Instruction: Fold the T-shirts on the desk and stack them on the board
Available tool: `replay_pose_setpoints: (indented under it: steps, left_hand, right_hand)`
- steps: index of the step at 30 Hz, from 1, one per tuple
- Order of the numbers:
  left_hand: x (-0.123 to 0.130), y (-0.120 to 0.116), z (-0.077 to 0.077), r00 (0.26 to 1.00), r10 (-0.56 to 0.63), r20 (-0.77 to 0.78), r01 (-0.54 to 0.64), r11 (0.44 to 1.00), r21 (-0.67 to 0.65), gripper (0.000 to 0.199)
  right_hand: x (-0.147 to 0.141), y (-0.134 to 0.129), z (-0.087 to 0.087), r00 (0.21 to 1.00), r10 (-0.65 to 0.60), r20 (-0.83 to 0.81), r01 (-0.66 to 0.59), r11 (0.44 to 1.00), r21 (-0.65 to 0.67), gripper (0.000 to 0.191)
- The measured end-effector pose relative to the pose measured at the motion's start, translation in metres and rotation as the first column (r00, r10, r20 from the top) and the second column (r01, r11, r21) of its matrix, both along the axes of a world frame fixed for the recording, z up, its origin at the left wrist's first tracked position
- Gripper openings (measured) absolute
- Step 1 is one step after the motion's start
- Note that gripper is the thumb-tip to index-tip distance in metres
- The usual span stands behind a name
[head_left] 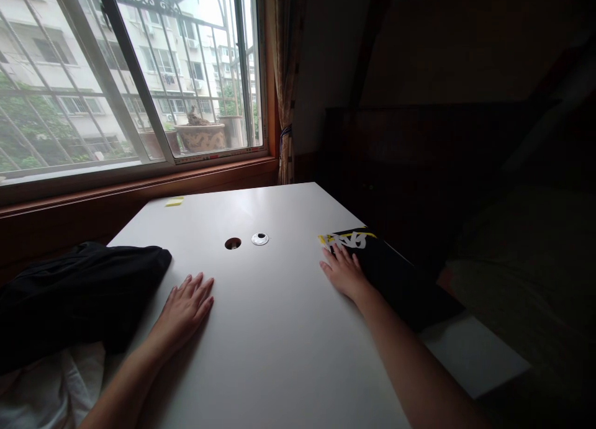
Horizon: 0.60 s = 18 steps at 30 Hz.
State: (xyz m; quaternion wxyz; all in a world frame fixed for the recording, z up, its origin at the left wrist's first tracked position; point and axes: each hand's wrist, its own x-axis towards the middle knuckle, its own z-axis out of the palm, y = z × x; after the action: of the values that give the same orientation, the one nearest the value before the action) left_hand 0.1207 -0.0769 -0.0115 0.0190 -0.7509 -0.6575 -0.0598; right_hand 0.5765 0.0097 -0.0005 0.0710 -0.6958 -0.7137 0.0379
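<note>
My left hand (189, 302) rests palm down on the white table (270, 329), fingers stretched out and holding nothing. Left of it lies a heap of black cloth (84, 286), with some white cloth (60, 376) below. My right hand (343, 270) is flat too, fingers a little spread, at the edge of a dark folded cloth (400, 280) on the table's right side. White lettering or a white print (347, 239) and a yellow stripe mark the cloth's far end, just beyond my right fingertips. Whether those fingers touch the print I cannot tell.
Toward the far side, the tabletop has a round hole (233, 244) and, beside it, a round cover (260, 238). A yellow sticker (174, 201) is near the back left edge. Behind stand a barred window (172, 159) and a tied curtain (286, 94). The right side is dark.
</note>
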Motion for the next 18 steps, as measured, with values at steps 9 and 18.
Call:
replay_pose_setpoints:
  steps: [9, 18]
  left_hand:
    - [0.0, 0.0, 0.001, 1.0, 0.0, -0.009, 0.0, 1.0, -0.008, 0.054]
    - [0.0, -0.001, 0.001, 1.0, -0.008, -0.01, 0.008, 1.0, -0.012, 0.054]
  right_hand:
    - [0.0, -0.001, 0.002, 0.996, 0.085, -0.004, -0.085, 0.996, -0.035, 0.072]
    - [0.028, 0.009, 0.011, 0.983, 0.186, -0.003, -0.186, 0.981, -0.058, 0.066]
